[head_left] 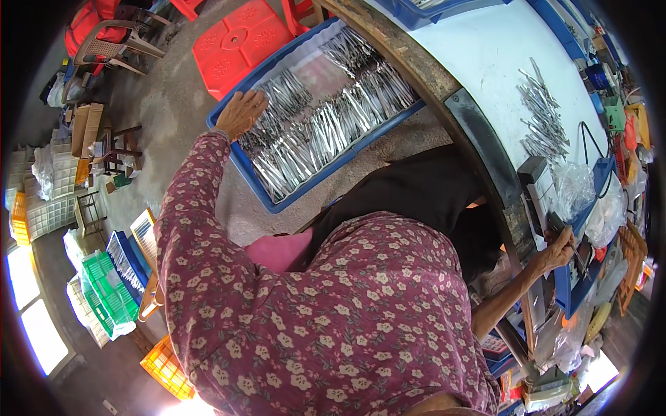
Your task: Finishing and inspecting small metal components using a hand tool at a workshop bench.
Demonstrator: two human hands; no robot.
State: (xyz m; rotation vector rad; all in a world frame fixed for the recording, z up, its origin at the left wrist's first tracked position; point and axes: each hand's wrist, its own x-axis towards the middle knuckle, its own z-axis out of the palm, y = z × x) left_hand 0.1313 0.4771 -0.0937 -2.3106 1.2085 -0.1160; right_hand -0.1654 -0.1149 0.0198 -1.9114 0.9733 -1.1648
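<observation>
My left hand [241, 114] rests at the far left corner of a blue tray [281, 203], its fingers laid over the rim and the nearest metal pieces. Rows of slender silver metal pieces [340, 128] fill much of this tray; a pinkish bare patch shows in its upper middle. On the right, my right hand [557, 251] is closed beside a grey box-shaped device [538, 184] at the table. Thin dark and metallic shapes show by its fingers, too small to name. Farther up the white tabletop [472, 52] lies a loose pile of similar metal pieces [542, 114].
Red plastic stools [239, 45] stand beyond the tray. The table's worn wooden edge [416, 59] runs between tray and tabletop. Clear plastic bags [574, 191] and a blue bin [574, 291] crowd the right side. Green crates [107, 291] and an orange basket [166, 367] sit at left.
</observation>
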